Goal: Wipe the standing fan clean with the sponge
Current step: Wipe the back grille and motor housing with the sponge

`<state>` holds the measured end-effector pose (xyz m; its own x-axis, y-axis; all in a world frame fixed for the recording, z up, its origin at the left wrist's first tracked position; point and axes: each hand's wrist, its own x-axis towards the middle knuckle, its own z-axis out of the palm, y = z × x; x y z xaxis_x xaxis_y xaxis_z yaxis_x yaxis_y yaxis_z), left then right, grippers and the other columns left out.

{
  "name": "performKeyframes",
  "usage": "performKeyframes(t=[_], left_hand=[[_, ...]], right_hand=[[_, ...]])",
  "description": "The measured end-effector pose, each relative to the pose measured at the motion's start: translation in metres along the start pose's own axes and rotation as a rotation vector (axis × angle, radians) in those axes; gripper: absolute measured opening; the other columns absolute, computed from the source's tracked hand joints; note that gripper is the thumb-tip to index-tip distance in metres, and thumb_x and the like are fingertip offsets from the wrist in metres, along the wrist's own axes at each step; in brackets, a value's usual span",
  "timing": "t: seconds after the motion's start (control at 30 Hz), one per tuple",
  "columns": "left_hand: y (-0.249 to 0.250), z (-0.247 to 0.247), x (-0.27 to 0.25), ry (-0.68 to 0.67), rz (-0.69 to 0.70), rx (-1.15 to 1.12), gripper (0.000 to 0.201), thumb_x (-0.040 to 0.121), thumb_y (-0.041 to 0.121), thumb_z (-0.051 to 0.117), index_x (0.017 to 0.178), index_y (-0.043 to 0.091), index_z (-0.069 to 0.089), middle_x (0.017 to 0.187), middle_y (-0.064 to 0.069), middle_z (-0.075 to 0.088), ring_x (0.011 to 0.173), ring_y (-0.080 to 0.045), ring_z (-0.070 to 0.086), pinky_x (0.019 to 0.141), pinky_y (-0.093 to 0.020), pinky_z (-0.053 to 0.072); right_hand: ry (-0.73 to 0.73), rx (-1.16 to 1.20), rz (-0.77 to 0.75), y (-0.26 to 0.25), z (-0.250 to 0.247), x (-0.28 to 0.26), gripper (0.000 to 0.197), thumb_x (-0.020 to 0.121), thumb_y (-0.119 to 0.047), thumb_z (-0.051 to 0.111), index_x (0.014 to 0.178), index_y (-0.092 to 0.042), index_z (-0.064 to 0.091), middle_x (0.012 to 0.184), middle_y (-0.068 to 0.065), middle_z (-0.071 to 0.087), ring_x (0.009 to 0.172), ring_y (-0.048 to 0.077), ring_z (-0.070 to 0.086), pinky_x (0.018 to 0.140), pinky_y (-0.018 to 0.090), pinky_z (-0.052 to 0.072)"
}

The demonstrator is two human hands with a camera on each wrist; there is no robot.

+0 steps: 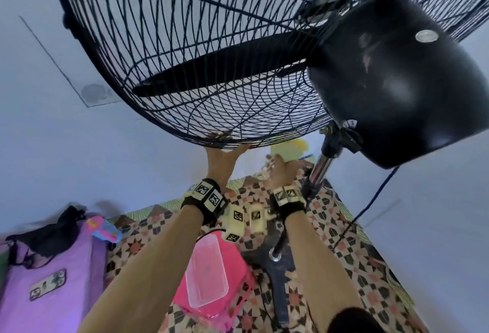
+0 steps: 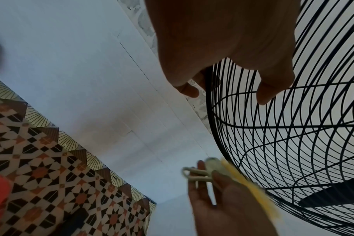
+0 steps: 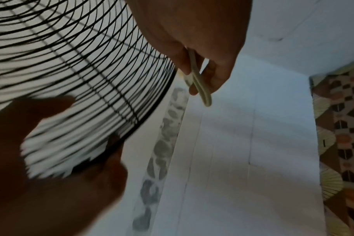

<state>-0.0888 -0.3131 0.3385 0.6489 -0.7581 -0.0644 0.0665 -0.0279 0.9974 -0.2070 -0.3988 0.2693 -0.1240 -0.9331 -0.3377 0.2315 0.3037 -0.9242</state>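
Observation:
The standing fan's black wire cage fills the top of the head view, with its black motor housing on the right. My left hand grips the cage's bottom rim; in the left wrist view the left hand has its fingers curled over the rim wires. Just to the right, my right hand holds the yellow sponge against the underside of the cage. The sponge has a cream loop that is pinched in the right hand. A dark blade sits inside the cage.
The chrome pole and dark base stand right of my arms, with a blue cable hanging behind. A pink stool with a clear lid sits on the patterned floor. Purple cloth lies at the left. A white wall is close behind.

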Motion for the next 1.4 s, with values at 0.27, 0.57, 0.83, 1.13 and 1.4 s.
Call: performKeyframes(t=[0.27, 0.57, 0.83, 1.13, 1.4], left_hand=[[0.006, 0.0, 0.001, 0.008, -0.034, -0.004, 0.09, 0.071, 0.035, 0.093, 0.143, 0.02, 0.041, 0.149, 0.002, 0.049, 0.132, -0.017, 0.049, 0.114, -0.052, 0.04], [0.008, -0.001, -0.004, 0.01, -0.033, 0.002, 0.079, 0.08, 0.024, 0.09, 0.14, 0.02, 0.039, 0.142, 0.005, 0.048, 0.13, -0.018, 0.048, 0.113, -0.047, 0.039], [0.008, 0.0, -0.006, -0.013, -0.007, 0.016, 0.074, 0.086, 0.017, 0.085, 0.141, 0.024, 0.035, 0.145, 0.007, 0.044, 0.131, -0.015, 0.045, 0.109, -0.038, 0.037], [0.01, -0.003, -0.002, 0.004, -0.021, 0.042, 0.069, 0.082, 0.019, 0.088, 0.138, 0.012, 0.048, 0.14, 0.0, 0.058, 0.126, -0.02, 0.055, 0.108, -0.042, 0.044], [0.008, -0.001, -0.003, 0.006, -0.018, 0.021, 0.095, 0.069, 0.039, 0.092, 0.147, 0.016, 0.043, 0.148, -0.002, 0.054, 0.134, -0.024, 0.052, 0.117, -0.05, 0.04]], right_hand=[[-0.37, -0.212, -0.134, 0.028, 0.0, -0.06, 0.012, 0.098, -0.008, 0.062, 0.105, 0.0, 0.067, 0.073, 0.003, 0.076, 0.054, 0.016, 0.07, 0.042, 0.025, 0.05], [-0.169, -0.039, -0.006, 0.009, 0.011, -0.031, 0.013, 0.096, -0.007, 0.063, 0.096, 0.006, 0.066, 0.073, 0.011, 0.074, 0.055, 0.026, 0.067, 0.053, 0.036, 0.058], [0.015, 0.088, 0.061, -0.018, -0.006, -0.005, 0.023, 0.099, -0.009, 0.062, 0.113, 0.01, 0.059, 0.085, 0.011, 0.075, 0.05, 0.015, 0.063, 0.041, 0.024, 0.05], [-0.256, -0.06, 0.041, 0.006, -0.001, -0.094, 0.019, 0.104, -0.01, 0.056, 0.115, 0.005, 0.058, 0.077, 0.005, 0.077, 0.052, 0.013, 0.067, 0.041, 0.021, 0.047], [-0.136, -0.179, -0.22, -0.02, -0.004, -0.071, 0.01, 0.107, -0.01, 0.048, 0.117, -0.008, 0.048, 0.104, 0.014, 0.069, 0.057, 0.008, 0.07, 0.049, 0.021, 0.054]])
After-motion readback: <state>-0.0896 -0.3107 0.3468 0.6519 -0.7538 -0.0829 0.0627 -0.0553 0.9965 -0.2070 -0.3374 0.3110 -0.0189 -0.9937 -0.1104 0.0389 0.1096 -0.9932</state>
